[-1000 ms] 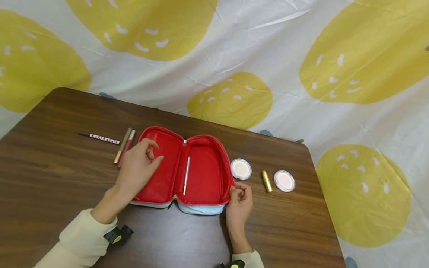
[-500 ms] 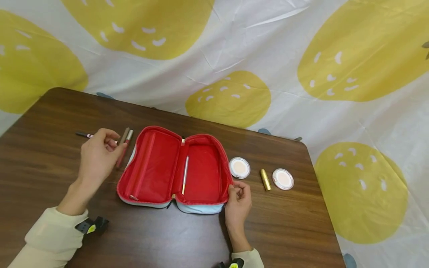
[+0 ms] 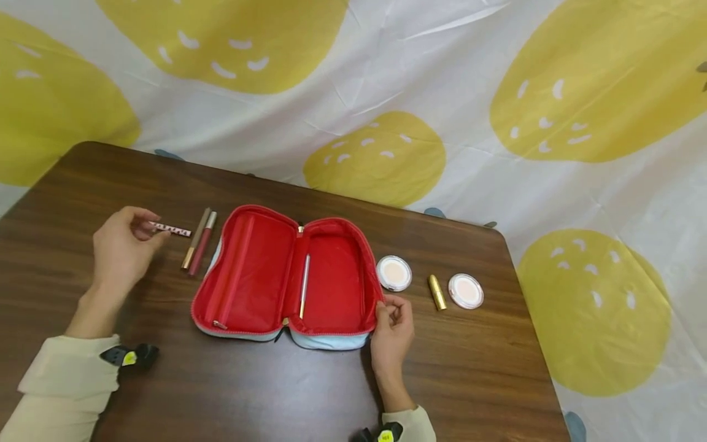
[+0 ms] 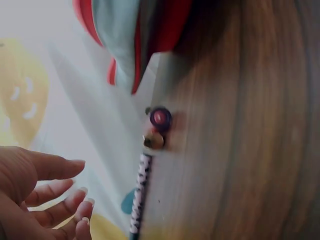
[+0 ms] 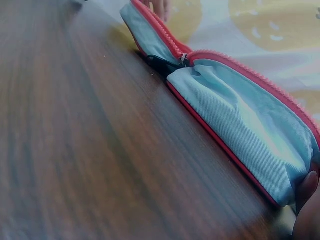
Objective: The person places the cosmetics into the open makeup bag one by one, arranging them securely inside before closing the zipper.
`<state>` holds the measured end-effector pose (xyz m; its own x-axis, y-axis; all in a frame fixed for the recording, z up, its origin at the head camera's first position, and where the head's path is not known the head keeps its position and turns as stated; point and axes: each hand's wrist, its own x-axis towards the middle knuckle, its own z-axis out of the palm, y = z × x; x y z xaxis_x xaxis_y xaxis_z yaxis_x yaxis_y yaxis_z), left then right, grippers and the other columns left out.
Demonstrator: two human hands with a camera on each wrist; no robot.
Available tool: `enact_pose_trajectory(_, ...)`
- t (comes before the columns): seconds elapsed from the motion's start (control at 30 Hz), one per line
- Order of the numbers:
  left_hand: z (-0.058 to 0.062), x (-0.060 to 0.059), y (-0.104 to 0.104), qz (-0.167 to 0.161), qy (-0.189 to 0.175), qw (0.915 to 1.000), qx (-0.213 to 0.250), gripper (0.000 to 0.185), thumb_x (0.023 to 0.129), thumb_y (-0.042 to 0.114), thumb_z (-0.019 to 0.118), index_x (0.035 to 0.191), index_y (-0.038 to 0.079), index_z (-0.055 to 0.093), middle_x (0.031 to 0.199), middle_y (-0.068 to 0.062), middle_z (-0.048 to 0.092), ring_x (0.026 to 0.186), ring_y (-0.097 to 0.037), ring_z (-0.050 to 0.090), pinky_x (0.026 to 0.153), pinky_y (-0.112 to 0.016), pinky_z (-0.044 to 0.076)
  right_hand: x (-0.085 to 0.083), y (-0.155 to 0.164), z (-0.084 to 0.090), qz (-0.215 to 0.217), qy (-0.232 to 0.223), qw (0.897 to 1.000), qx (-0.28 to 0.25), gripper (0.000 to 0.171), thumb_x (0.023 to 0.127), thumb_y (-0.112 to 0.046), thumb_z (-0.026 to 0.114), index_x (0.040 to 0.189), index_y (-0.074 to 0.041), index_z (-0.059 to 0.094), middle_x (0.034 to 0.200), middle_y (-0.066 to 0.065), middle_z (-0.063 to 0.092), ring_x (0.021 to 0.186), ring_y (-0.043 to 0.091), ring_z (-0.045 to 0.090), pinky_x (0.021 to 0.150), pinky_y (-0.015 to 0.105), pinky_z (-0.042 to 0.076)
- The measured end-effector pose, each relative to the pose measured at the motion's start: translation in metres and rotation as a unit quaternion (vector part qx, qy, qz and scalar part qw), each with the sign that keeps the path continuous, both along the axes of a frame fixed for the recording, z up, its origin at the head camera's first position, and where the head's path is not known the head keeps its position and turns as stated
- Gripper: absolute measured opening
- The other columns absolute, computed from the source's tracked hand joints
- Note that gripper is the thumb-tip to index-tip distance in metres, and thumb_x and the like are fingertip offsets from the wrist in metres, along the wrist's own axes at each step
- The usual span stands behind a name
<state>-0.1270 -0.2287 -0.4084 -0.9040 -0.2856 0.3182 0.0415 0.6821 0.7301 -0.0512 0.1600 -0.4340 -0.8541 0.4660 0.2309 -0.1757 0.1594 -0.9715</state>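
Note:
An open pouch (image 3: 287,276), red inside and light blue outside (image 5: 240,125), lies flat on the brown table (image 3: 276,393). A slim silver pen (image 3: 305,285) rests in its fold. My right hand (image 3: 388,310) pinches the pouch's right rim; one fingertip (image 5: 306,187) shows at that corner. My left hand (image 3: 142,229) hovers at the left end of a patterned pencil (image 3: 175,231). In the left wrist view its fingers (image 4: 55,192) are spread and clear of the pencil (image 4: 140,195). Two lip tubes (image 3: 197,242) lie between pencil and pouch.
Right of the pouch sit a round compact (image 3: 394,273), a gold lipstick (image 3: 437,292) and a second compact (image 3: 466,291). A white cloth with yellow shapes (image 3: 386,92) hangs behind the table. The table's right edge (image 3: 530,319) is close to the compacts.
My left hand has left the pouch's left half and moved left, past the two tubes, to the patterned pencil. The right hand has kept its hold on the rim.

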Motion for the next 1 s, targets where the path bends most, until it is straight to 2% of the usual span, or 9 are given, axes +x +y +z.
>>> enact_pose_trajectory(0.2,-0.011,-0.005,-0.015,-0.040,-0.006,0.9987,-0.032,0.036,0.076,0.003,0.077,0.107,-0.008,0.061,0.093,-0.027,0.056,0.073,-0.027,0.049,0.067,-0.037,0.033,0.002,-0.001,0.000,0.002,0.004,1.000,0.000,0.014,0.087,0.014,0.054,0.100,0.016,0.054,0.066,0.007,0.046,0.052,0.006,0.043,0.044,0.015,0.036)
enact_pose_trajectory(0.37,-0.016,-0.012,-0.022,-0.082,-0.013,0.9949,-0.057,0.038,0.076,0.003,0.078,0.107,-0.008,0.060,0.094,-0.029,0.055,0.080,-0.038,0.050,0.072,-0.047,0.034,0.003,0.000,0.001,0.002,0.005,1.000,0.005,0.014,0.087,0.014,0.054,0.100,0.016,0.055,0.066,0.010,0.046,0.051,0.006,0.043,0.044,0.015,0.035)
enact_pose_trajectory(0.53,-0.017,-0.017,-0.025,-0.114,-0.037,0.9892,-0.085,0.035,0.079,0.004,0.076,0.109,-0.006,0.059,0.105,-0.034,0.053,0.098,-0.052,0.043,0.081,-0.063,0.029,0.003,0.000,0.001,0.003,0.004,1.000,0.007,0.014,0.086,0.014,0.053,0.100,0.016,0.054,0.067,0.013,0.047,0.051,0.007,0.043,0.044,0.015,0.036)
enact_pose_trajectory(0.8,-0.018,-0.018,-0.027,-0.117,-0.090,0.9836,-0.104,0.035,0.081,0.006,0.072,0.113,-0.002,0.059,0.117,-0.035,0.049,0.109,-0.055,0.038,0.075,-0.072,0.026,0.003,0.000,0.001,0.005,0.010,1.000,0.011,0.014,0.086,0.015,0.053,0.100,0.017,0.054,0.067,0.016,0.047,0.053,0.007,0.044,0.045,0.014,0.036)
enact_pose_trajectory(1.0,-0.021,-0.018,-0.029,-0.112,-0.093,0.9838,-0.105,0.033,0.083,0.005,0.072,0.113,0.000,0.060,0.118,-0.034,0.048,0.110,-0.055,0.037,0.075,-0.070,0.023,0.003,0.001,0.001,0.005,0.012,1.000,0.015,0.014,0.086,0.015,0.053,0.100,0.017,0.055,0.067,0.015,0.047,0.054,0.007,0.045,0.047,0.014,0.037)
